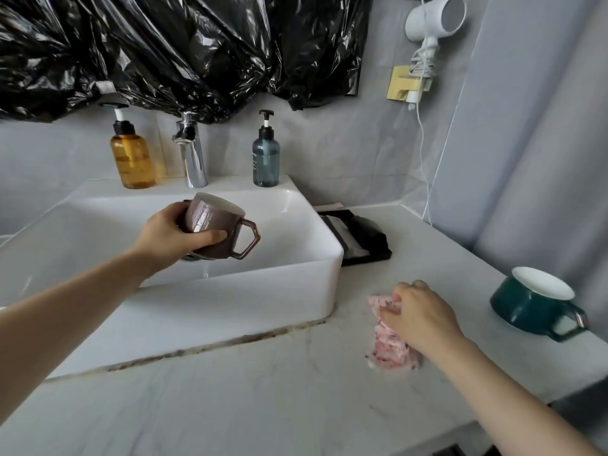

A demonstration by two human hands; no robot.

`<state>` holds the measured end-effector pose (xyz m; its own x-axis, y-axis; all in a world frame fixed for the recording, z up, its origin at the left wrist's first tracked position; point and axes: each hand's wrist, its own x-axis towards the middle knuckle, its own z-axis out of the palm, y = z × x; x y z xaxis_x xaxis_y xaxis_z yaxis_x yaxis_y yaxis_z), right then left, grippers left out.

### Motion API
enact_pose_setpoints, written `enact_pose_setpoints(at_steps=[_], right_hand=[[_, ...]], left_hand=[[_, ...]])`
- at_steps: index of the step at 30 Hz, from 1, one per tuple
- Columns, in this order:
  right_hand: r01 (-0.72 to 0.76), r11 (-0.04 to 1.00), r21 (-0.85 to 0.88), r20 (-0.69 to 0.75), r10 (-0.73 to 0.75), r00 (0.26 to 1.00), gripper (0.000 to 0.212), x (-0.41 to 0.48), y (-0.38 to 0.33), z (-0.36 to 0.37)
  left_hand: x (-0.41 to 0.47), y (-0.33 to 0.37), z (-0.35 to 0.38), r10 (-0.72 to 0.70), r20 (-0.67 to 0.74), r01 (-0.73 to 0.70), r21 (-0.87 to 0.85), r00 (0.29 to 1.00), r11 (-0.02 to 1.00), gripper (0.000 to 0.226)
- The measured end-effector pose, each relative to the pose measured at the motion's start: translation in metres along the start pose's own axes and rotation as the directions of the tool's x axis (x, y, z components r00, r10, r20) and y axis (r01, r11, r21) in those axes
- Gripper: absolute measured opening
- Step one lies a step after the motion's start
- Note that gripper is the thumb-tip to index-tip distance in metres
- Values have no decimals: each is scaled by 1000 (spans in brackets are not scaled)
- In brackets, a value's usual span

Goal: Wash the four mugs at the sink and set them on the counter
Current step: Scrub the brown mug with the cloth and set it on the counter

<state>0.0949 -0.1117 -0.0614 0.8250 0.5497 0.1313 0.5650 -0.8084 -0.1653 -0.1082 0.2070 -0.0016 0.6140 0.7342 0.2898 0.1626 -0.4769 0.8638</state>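
Observation:
My left hand (171,233) grips a brown mug (217,225) with an angular handle and white inside, holding it tilted over the white sink basin (296,258). On the marble counter (263,390) to the right of the sink, my right hand (421,315) lies on a pink speckled sponge cloth (391,347) with its fingers curled over the cloth's far end. A dark green mug (533,304) with a white inside stands upright near the counter's right edge. No other mugs are in view.
A chrome faucet (190,153) rises behind the basin, between an amber pump bottle (131,159) and a blue-grey pump bottle (266,159). A black tray (358,238) lies right of the sink. Black plastic sheeting (181,51) hangs above. A white hair dryer (434,21) is wall-mounted.

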Motion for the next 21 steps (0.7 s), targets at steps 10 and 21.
enact_pose_setpoints(at_steps=[10,21], right_hand=[[-68,997,-24,29,69,997,21,-8,3,5],[-42,316,948,12,97,995,30,33,-43,-75]], left_hand=[[5,-5,2,-22,-25,23,67,999,998,44],[2,-1,1,-26,-2,26,-18,1000,1000,54]])
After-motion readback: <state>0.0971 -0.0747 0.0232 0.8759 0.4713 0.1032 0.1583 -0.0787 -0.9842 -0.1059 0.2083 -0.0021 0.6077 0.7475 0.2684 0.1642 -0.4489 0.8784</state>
